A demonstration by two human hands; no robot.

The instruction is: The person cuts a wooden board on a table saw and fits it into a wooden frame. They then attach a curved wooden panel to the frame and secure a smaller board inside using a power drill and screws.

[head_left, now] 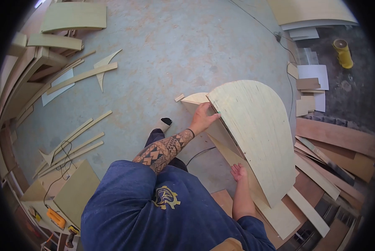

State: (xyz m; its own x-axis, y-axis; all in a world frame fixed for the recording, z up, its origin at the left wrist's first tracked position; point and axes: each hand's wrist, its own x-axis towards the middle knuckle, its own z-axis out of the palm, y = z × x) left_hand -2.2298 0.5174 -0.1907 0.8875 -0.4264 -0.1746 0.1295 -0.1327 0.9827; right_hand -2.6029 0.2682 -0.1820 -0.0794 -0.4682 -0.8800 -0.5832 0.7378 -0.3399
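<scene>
A large curved-edge plywood panel (254, 125) forms the top of a wooden piece standing in front of me, its straight edge facing my body. My left hand (203, 118), on the tattooed arm, is closed at the upper end of that edge, thumb against it. Lower down, my right hand (238, 172) is palm up beside the same edge, holding nothing, its fingers loosely apart. Below the panel, a pale lower board (227, 152) shows. A smaller curved plywood part (196, 98) shows behind my left hand. The inside of the piece is mostly hidden.
Plywood strips (80, 136) lie on the concrete floor at left, near a wooden box (76, 186) with an orange power tool (56, 218). Offcuts (321, 167) are piled at right. A yellow cylinder (343, 54) stands farther back. A cable (200, 154) runs near my feet.
</scene>
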